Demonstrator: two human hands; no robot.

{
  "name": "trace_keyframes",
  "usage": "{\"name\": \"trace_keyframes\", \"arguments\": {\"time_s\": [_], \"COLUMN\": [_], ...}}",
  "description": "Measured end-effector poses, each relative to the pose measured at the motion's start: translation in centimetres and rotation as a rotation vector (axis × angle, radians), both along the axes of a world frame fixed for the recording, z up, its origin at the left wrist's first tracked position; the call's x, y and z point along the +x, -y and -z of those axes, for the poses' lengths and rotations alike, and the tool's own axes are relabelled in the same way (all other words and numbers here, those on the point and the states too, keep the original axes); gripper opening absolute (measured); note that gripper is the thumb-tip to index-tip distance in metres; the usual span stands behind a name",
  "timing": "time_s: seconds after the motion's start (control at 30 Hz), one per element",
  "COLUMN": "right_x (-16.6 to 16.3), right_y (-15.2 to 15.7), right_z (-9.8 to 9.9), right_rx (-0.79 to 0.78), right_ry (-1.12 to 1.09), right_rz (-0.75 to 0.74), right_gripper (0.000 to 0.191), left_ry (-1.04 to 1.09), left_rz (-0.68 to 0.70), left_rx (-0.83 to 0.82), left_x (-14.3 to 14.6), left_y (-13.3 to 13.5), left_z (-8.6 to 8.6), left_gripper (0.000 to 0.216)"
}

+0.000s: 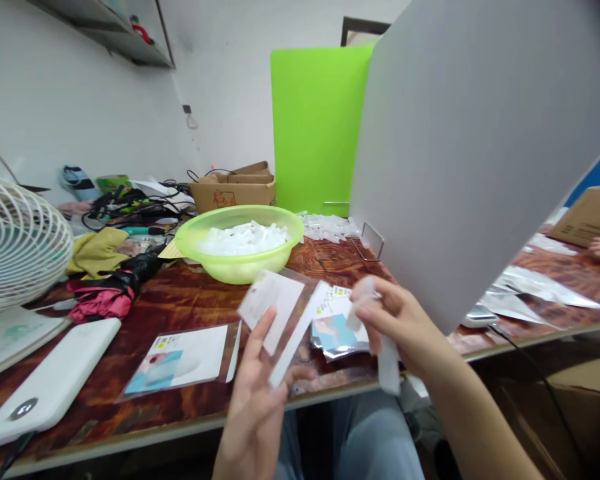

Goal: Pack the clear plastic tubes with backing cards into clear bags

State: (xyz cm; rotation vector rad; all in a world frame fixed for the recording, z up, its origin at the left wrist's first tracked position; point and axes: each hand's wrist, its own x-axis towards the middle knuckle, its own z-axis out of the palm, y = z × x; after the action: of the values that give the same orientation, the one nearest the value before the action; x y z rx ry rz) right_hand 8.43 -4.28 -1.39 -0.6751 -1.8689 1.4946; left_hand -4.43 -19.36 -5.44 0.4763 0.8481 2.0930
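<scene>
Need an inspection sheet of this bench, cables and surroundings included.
Surface: reddish-brown wood-grain tabletop, partly covered.
Job's things: lime-green plastic bowl of small white pieces; flat clear plastic packet with blue-and-white card; overlapping similar packets.
Clutter: mustard-yellow cloth and pink-and-black fabric bundle, left.
Hands: left hand holds clear plastic packet with white card; right hand holds blurred translucent white item.
Cables: black cable at white slab-shaped device; black cable tangle, back left.
Surroundings: white round fan grille, left; lime-green upright panel, behind; grey upright panel, right.
</scene>
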Motion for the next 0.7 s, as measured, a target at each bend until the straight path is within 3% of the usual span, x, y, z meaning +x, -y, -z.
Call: {"name": "trace_keyframes", "arguments": {"time_s": [0.07,0.17,0.27,0.33,0.47,0.53,0.63,0.7], "right_x": [1.5,2.0,0.7,-0.4,-1.6,-1.8,-2.0,-2.3], "right_y": [3.7,8.4,10.7,11.0,10.8,10.9,11.7,12.4], "right_z": [1.7,4.0,5.1,5.1,4.9,5.1,6.2,7.2], "right_rx": [-0.301,-0.599,-0.668,-0.654,-0.644,-0.647,-0.581,-0.464], "right_ry": [-0.294,-0.552,-0.692,-0.681,-0.574,-0.557,-0.526,-0.484], "right_rz": [-0.002,0.078,0.227,0.327,0.469,0.511,0.550,0.546], "right_gripper": [0.027,0.027,0.032,0.039,0.055,0.057,0.049,0.039], "left_ry": [0.014,0.036,-0.125,-0.216,-0.084,0.117,0.348,0.406], "left_rz": [0.065,-0.143,-0.446,-0.528,-0.427,-0.299,-0.107,0.000], "left_rx": [0.045,-0.135,-0.158,-0.095,-0.077,-0.059,0.088,0.166], "left_x": [0.8,1.9,3.2,3.9,4.2,3.9,3.4,3.4], "left_y": [-0.4,-1.6,-2.7,-2.9,-2.3,-1.9,-1.4,-1.1], "left_z": [0.2,1.3,2.4,2.5,1.7,1.4,1.3,1.5], "left_gripper": [0.076,0.051,0.039,0.050,0.079,0.074,0.045,0.052]}}
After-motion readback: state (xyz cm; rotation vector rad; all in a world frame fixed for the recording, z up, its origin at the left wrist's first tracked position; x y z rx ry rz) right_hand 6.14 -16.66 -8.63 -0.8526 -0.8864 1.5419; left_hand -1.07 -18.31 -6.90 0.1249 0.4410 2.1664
